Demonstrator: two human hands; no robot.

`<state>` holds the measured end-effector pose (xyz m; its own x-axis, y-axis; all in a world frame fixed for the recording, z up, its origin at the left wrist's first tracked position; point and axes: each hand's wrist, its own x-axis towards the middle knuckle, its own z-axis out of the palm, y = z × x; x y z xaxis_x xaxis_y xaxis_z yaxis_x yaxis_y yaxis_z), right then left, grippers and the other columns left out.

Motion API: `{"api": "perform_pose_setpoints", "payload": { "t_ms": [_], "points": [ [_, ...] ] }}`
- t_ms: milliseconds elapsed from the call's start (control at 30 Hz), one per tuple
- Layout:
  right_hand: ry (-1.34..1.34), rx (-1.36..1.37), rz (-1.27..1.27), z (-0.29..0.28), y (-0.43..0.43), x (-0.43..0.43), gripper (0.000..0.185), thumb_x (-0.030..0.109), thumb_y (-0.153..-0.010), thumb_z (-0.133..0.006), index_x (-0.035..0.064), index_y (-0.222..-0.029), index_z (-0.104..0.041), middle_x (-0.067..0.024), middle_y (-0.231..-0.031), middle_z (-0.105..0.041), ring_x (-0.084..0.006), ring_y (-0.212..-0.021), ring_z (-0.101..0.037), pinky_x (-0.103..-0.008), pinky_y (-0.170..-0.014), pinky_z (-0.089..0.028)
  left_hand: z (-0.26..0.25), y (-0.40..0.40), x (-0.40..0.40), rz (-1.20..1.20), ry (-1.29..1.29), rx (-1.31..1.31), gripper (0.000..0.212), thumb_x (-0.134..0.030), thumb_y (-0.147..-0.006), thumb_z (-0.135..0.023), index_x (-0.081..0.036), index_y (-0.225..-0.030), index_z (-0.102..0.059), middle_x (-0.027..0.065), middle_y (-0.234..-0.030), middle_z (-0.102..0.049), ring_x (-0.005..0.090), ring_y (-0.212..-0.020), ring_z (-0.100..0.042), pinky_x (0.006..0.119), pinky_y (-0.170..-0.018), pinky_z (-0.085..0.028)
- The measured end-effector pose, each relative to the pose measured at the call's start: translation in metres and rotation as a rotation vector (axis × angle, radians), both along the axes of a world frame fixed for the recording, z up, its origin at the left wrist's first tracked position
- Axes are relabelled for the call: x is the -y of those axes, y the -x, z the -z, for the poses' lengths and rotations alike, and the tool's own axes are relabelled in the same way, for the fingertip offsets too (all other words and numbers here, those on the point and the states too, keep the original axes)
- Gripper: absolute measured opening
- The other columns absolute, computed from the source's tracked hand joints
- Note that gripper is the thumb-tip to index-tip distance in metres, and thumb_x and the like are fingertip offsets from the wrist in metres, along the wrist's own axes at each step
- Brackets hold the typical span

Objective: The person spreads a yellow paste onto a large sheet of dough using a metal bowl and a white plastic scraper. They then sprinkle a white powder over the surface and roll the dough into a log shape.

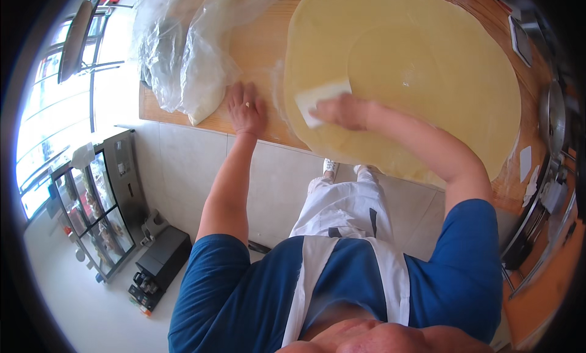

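Observation:
A very large, thin sheet of yellow dough [462, 78] is spread over the wooden table [256, 46], its near edge reaching the table's front edge. My right hand [341, 111] holds a flat white scraper [307, 101] against the left part of the sheet; both are slightly blurred. A rounded, shinier patch lies in the middle of the dough. My left hand [247, 108] rests palm down on bare wood left of the sheet, holding nothing. Beside its fingers lies clear plastic sheeting [201, 55], with a pale mass partly covered beneath it.
Along the right side are a white card-like scraper [525, 164], a round metal pan or lid [555, 117] and a tablet-like device [520, 41]. A glass-fronted display cabinet [96, 211] and a dark box [164, 252] stand at left. Tiled floor [192, 147] shows below the table.

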<state>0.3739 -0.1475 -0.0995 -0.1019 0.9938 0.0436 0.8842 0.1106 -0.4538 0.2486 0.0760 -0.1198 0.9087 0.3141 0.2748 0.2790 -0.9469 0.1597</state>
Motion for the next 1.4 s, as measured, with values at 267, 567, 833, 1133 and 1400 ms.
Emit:
{"api": "perform_pose_setpoints", "payload": {
  "t_ms": [267, 567, 833, 1133, 1400],
  "points": [
    [0.139, -0.077, -0.19, -0.039, 0.033, 0.154, 0.02, 0.011, -0.071, -0.044, 0.0078, -0.091, -0.049, -0.0053, -0.06, -0.046, -0.0199, -0.053, -0.052, -0.0316, -0.044, -0.043, 0.003, 0.0, -0.002, 0.001, 0.0, 0.02, 0.035, -0.023, -0.073, -0.045, -0.009, -0.104, -0.045, 0.0162, -0.11, -0.038, 0.0337, -0.104, -0.033, 0.043, -0.087, -0.026],
    [-0.035, 0.074, 0.179, -0.016, 0.062, 0.174, 0.029, 0.011, -0.067, -0.045, 0.0107, -0.096, -0.049, -0.002, -0.066, -0.045, -0.015, -0.055, -0.05, -0.0281, -0.044, -0.041, 0.003, -0.004, 0.002, -0.019, 0.007, -0.063, 0.035, -0.026, -0.076, -0.042, -0.01, -0.107, -0.042, 0.0142, -0.115, -0.035, 0.0312, -0.11, -0.028, 0.041, -0.09, -0.022],
    [-0.084, 0.209, 0.547, -0.065, 0.051, 0.136, 0.035, 0.009, -0.067, -0.048, 0.0183, -0.101, -0.052, -0.003, -0.067, -0.043, -0.0143, -0.054, -0.049, -0.0261, -0.04, -0.04, 0.005, 0.002, -0.003, -0.047, -0.027, -0.088, 0.036, -0.027, -0.077, -0.04, -0.011, -0.109, -0.041, 0.013, -0.117, -0.033, 0.0311, -0.111, -0.027, 0.041, -0.091, -0.022],
    [-0.089, 0.069, 0.755, 0.016, -0.106, 0.027, 0.028, 0.012, -0.077, -0.035, 0.0168, -0.101, -0.048, -0.0092, -0.09, -0.051, -0.0258, -0.083, -0.052, -0.0338, -0.069, -0.043, 0.002, -0.004, 0.003, -0.032, -0.033, -0.129, 0.039, -0.028, -0.078, -0.038, -0.011, -0.112, -0.041, 0.0142, -0.12, -0.032, 0.0301, -0.111, -0.028, 0.039, -0.091, -0.022],
    [0.248, 0.006, 0.013, -0.02, 0.068, 0.17, 0.042, 0.007, -0.072, -0.04, 0.0139, -0.113, -0.039, -0.0061, -0.075, -0.046, -0.0215, -0.066, -0.052, -0.0317, -0.053, -0.044, 0.0, -0.006, 0.006, 0.005, 0.0, -0.079, 0.038, -0.029, -0.076, -0.04, -0.01, -0.109, -0.041, 0.0152, -0.117, -0.033, 0.0317, -0.11, -0.027, 0.041, -0.09, -0.021]
  ]
}}
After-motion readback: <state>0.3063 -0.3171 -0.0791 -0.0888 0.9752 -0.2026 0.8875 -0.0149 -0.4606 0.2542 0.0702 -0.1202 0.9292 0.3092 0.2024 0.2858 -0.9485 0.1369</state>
